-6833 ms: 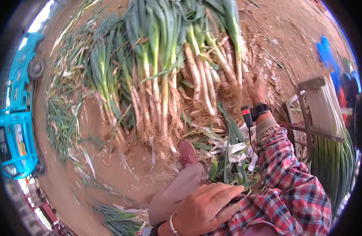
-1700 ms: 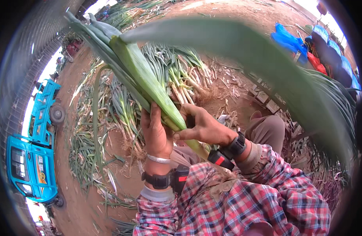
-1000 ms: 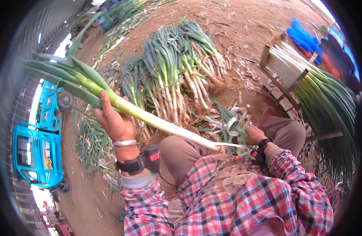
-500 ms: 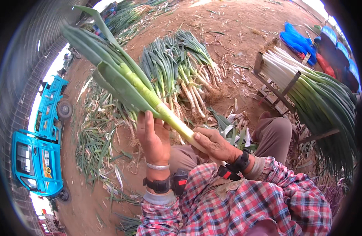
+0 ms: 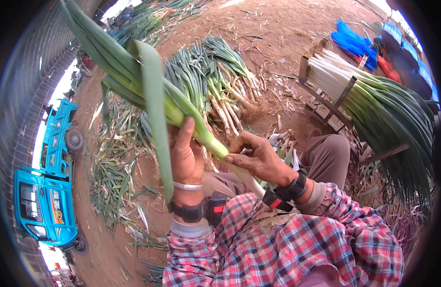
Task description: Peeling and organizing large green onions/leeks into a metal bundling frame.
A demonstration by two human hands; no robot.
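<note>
A large green onion (image 5: 179, 111) slants across in front of me, its leaves toward the upper left and its pale stem toward my lap. My left hand (image 5: 186, 160) is closed round it below the leaves, thumb along the near side. One broad leaf (image 5: 156, 110) folds over and hangs down past my left wrist. My right hand (image 5: 261, 160) pinches at the stem with thumb and fingertips, just below a light green band. Beneath that hand the white lower stem (image 5: 251, 184) runs down to my right cuff.
Untrimmed green onions (image 5: 201, 71) lie in a heap on the dirt ahead. At right a metal rack (image 5: 342, 103) holds many cleaned ones. Peeled leaf scraps (image 5: 112, 167) litter the ground at left, near a blue truck (image 5: 48, 205). Blue netting (image 5: 352, 43) lies behind the rack.
My right hand has shifted from a wrap round the stem to a fingertip pinch, slightly higher. The onion's leaves have turned, and one leaf now hangs down over my left forearm.
</note>
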